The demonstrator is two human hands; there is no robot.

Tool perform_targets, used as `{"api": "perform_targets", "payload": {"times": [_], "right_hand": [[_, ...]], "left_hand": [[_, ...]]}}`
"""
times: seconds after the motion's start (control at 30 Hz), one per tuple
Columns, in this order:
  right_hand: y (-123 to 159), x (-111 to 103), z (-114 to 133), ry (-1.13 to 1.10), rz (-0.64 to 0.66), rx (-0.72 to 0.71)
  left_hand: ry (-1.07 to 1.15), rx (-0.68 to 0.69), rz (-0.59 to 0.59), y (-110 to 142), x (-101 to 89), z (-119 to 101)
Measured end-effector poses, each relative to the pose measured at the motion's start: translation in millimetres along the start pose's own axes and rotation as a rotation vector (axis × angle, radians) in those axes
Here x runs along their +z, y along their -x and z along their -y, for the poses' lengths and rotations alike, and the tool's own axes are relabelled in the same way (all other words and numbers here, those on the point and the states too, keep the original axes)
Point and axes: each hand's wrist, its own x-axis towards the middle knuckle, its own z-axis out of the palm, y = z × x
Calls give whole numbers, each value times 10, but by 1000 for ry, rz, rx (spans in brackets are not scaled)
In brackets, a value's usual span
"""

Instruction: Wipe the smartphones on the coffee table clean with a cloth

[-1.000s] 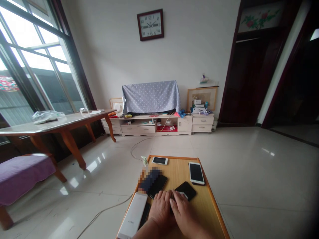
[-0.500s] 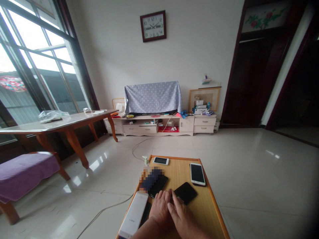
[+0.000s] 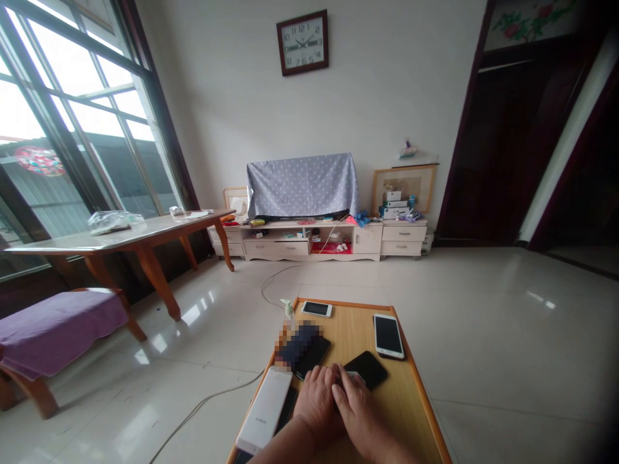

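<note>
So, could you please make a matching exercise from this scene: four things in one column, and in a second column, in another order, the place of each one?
Things:
1. black smartphone
2. white box
3. pump bottle
4. wall clock

Places:
A. to the left of the left hand
B. high on the wall
C. just beyond the right hand
D. at the far left corner of the wooden table

Pairs: 1-C, 2-A, 3-D, 4-B
</note>
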Motion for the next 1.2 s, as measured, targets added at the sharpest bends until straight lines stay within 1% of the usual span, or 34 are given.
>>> {"api": "perform_targets", "payload": {"times": [0.07,0.17,0.27,0.33,0.43,0.53,0.6,0.63,0.7,0.8,0.87,0.93,1.03,1.1,1.13,1.2], "right_hand": [[81,17,-9,9,34,1],[155,-73,-71,11,76,-19],[64,-221,-138,25,60,-6],[-47,-274,-144,46,15,31],[-125,-210,-89,76,-36,30],[-15,-33,-38,87,-13,-46],[88,45,-55,85,14,-89],[117,50,-80,85,23,-98],[101,-12,-146,90,17,-89],[-77,-189,-213,107,-48,-21],[-186,-251,-201,118,-90,23],[-202,-215,-157,125,-91,21],[-72,-55,-110,127,-22,-57],[6,1,-130,122,23,-101],[12,-9,-155,120,31,-107],[-50,-93,-217,118,8,-87]], "left_hand": [[-10,-7,13,3,28,23],[18,-42,4,6,21,36],[56,-44,-27,6,-48,6],[72,-41,-41,5,-102,-24],[82,-39,-37,5,-139,-49],[62,-42,-5,1,-115,-34],[40,-57,22,-3,-93,-16],[33,-65,29,-4,-87,-9],[30,-68,23,-4,-90,-6],[45,-51,-25,2,-121,-24],[59,-46,-44,6,-137,-36],[69,-44,-45,5,-137,-38],[70,-49,-33,-2,-118,-22],[67,-52,-26,-5,-110,-12],[65,-53,-26,-5,-111,-11],[70,-52,-30,-2,-124,-17]]}}
